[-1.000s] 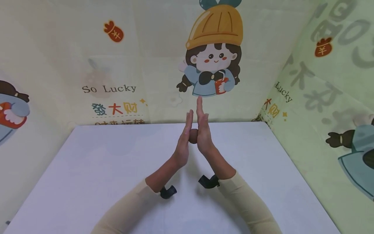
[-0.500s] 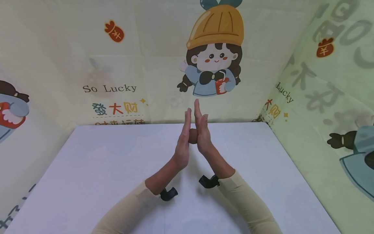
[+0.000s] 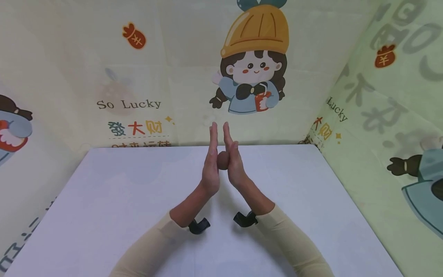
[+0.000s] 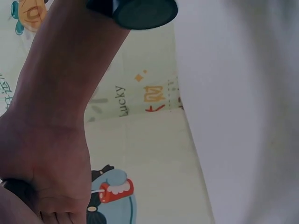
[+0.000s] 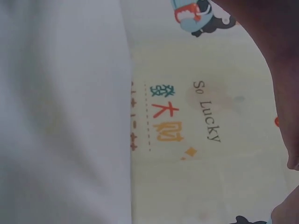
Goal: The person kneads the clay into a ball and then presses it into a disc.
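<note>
A smooth brown ball (image 3: 223,160) is held between two facing palms above the table, near its far edge. My left hand (image 3: 210,165) presses it from the left with straight fingers pointing up and away. From the other side my right hand (image 3: 236,163) presses it, its fingers straight too and the thumb along the near side. The fingertips of both hands stand at about the same height, with a narrow gap between them. In the left wrist view the ball (image 4: 19,190) shows dark and partly covered between the hands.
A white table (image 3: 131,207) lies under the arms. Behind it and at both sides hang pale printed sheets (image 3: 187,57) with cartoon figures and lettering. A black camera (image 3: 199,226) is worn on the left wrist and another black camera (image 3: 245,219) on the right.
The right hand has slid back and the left forward, so their fingertips have become level. Both hands and the ball between them have shifted slightly left.
</note>
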`<state>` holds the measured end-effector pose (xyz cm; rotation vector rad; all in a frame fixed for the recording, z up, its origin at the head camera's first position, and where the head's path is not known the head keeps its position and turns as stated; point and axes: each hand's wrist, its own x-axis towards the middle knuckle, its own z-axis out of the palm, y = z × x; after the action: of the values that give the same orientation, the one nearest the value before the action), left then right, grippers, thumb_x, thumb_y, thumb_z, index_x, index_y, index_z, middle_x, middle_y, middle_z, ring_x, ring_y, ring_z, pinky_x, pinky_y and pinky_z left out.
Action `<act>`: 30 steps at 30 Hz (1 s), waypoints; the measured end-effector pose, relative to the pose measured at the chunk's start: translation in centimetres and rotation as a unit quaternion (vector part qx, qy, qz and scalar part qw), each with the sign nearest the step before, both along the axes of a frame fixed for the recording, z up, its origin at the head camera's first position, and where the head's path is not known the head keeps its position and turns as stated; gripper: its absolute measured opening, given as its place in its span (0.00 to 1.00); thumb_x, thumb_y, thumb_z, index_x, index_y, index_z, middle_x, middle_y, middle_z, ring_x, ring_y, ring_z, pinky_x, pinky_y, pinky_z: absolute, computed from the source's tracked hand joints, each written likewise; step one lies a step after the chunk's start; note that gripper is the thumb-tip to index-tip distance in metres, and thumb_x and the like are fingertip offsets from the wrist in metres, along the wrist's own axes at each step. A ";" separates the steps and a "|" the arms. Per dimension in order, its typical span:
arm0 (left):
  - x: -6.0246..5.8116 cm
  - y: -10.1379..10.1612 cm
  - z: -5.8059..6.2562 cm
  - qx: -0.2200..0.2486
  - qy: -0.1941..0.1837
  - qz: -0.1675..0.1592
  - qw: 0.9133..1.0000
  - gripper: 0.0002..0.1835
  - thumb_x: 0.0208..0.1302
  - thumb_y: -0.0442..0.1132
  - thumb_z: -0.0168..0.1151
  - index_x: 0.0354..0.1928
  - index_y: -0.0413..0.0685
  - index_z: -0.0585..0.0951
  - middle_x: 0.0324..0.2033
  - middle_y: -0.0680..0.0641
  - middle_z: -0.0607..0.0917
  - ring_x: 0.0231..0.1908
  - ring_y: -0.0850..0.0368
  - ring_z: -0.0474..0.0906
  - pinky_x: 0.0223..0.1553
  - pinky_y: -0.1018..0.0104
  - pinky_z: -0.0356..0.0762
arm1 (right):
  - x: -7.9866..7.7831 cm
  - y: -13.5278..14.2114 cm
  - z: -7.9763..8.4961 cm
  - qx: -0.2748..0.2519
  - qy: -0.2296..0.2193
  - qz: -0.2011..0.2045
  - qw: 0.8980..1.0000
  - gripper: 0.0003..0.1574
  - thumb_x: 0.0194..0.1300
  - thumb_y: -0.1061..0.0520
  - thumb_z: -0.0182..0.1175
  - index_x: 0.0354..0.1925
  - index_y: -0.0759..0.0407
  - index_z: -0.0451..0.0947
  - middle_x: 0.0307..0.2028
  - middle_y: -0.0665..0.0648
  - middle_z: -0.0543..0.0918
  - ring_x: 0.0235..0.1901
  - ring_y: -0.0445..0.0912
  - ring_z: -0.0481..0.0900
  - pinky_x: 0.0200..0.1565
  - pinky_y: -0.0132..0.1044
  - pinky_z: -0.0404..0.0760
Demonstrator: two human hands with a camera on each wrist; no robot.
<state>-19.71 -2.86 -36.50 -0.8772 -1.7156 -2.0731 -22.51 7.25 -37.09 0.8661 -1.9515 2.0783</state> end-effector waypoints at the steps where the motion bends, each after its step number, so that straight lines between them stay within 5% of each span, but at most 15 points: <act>1: -0.1 -0.1 0.2 0.000 0.002 0.006 1.000 0.35 0.79 0.45 0.20 0.84 0.42 0.38 0.84 0.48 0.35 0.81 0.59 0.27 0.78 0.50 0.27 | 0.1 -0.1 0.0 0.002 0.003 -0.002 1.000 0.61 0.74 0.18 0.25 0.85 0.56 0.36 0.17 0.56 0.64 0.16 0.45 0.60 0.43 0.36 0.69; 2: -0.2 -0.2 0.3 -0.001 0.002 0.011 1.000 0.35 0.79 0.45 0.20 0.84 0.42 0.38 0.84 0.49 0.35 0.81 0.60 0.27 0.78 0.51 0.26 | 0.2 -0.2 -0.1 0.005 0.008 -0.002 1.000 0.61 0.75 0.18 0.25 0.85 0.57 0.36 0.18 0.56 0.69 0.19 0.45 0.64 0.46 0.37 0.71; 4: -0.4 -0.4 0.6 -0.001 0.000 0.021 1.000 0.36 0.79 0.44 0.21 0.85 0.42 0.39 0.84 0.51 0.36 0.81 0.61 0.27 0.78 0.51 0.26 | 0.4 -0.4 -0.2 0.013 0.018 -0.004 1.000 0.60 0.76 0.20 0.24 0.85 0.59 0.37 0.42 0.57 0.86 0.38 0.45 0.79 0.64 0.42 0.67; 6: -0.6 -0.6 0.7 0.000 -0.003 0.030 1.000 0.35 0.79 0.44 0.21 0.85 0.43 0.39 0.84 0.52 0.37 0.81 0.61 0.27 0.78 0.51 0.27 | 0.8 -0.6 -0.3 0.025 0.028 -0.007 0.999 0.59 0.77 0.21 0.23 0.85 0.60 0.37 0.74 0.53 0.71 0.66 0.46 0.72 0.76 0.52 0.47; 8: -0.8 -0.7 0.8 0.002 -0.006 0.036 0.999 0.36 0.79 0.45 0.21 0.85 0.43 0.40 0.84 0.53 0.37 0.81 0.61 0.27 0.78 0.51 0.27 | 1.0 -0.7 -0.5 0.034 0.037 -0.006 0.999 0.58 0.78 0.22 0.22 0.85 0.60 0.37 0.84 0.52 0.44 0.80 0.48 0.50 0.77 0.56 0.38; 10: -0.9 -0.9 1.0 0.004 -0.007 0.042 0.999 0.36 0.79 0.45 0.20 0.85 0.43 0.40 0.84 0.53 0.37 0.81 0.61 0.27 0.78 0.51 0.27 | 1.3 -0.9 -0.5 0.038 0.043 -0.005 0.998 0.58 0.78 0.22 0.22 0.85 0.60 0.37 0.81 0.59 0.57 0.78 0.49 0.53 0.77 0.57 0.40; 12: -1.0 -1.1 1.1 0.005 -0.005 0.050 0.999 0.36 0.79 0.45 0.20 0.84 0.42 0.40 0.85 0.50 0.37 0.81 0.60 0.27 0.78 0.51 0.27 | 1.4 -1.0 -0.6 0.043 0.047 -0.007 0.998 0.57 0.78 0.22 0.22 0.85 0.60 0.37 0.63 0.66 0.77 0.67 0.48 0.69 0.76 0.58 0.49; 15: -1.3 -1.5 1.2 0.006 -0.012 0.057 0.998 0.36 0.79 0.46 0.20 0.85 0.42 0.40 0.84 0.49 0.36 0.81 0.60 0.27 0.78 0.52 0.28 | 1.7 -1.3 -0.6 0.049 0.052 -0.006 0.997 0.58 0.78 0.22 0.22 0.85 0.59 0.36 0.64 0.68 0.76 0.69 0.46 0.66 0.75 0.59 0.50; 17: -1.4 -1.6 1.3 0.002 -0.016 0.063 0.998 0.35 0.80 0.46 0.20 0.84 0.42 0.40 0.84 0.48 0.36 0.81 0.60 0.27 0.78 0.52 0.28 | 1.9 -1.5 -0.6 0.055 0.056 -0.002 0.997 0.57 0.78 0.22 0.21 0.85 0.59 0.34 0.76 0.65 0.66 0.77 0.47 0.57 0.76 0.60 0.47; 19: -1.6 -1.8 1.4 0.001 -0.028 0.066 0.997 0.35 0.80 0.47 0.20 0.85 0.43 0.40 0.84 0.49 0.36 0.81 0.62 0.28 0.78 0.52 0.28 | 2.2 -1.7 -0.6 0.061 0.059 0.001 0.996 0.58 0.78 0.22 0.21 0.85 0.59 0.32 0.85 0.55 0.39 0.82 0.44 0.36 0.77 0.59 0.38; 30: -3.4 -2.4 0.8 0.005 -0.075 0.066 0.995 0.36 0.80 0.49 0.23 0.86 0.49 0.40 0.84 0.51 0.34 0.80 0.65 0.28 0.77 0.48 0.25 | 3.3 -2.4 -1.4 0.064 0.049 -0.007 0.997 0.48 0.83 0.31 0.19 0.84 0.56 0.26 0.84 0.47 0.28 0.81 0.43 0.26 0.76 0.60 0.30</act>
<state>-23.13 -5.29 -35.69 -0.6021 -1.7837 -2.1033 -19.20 4.87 -38.49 0.9581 -2.0506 1.8813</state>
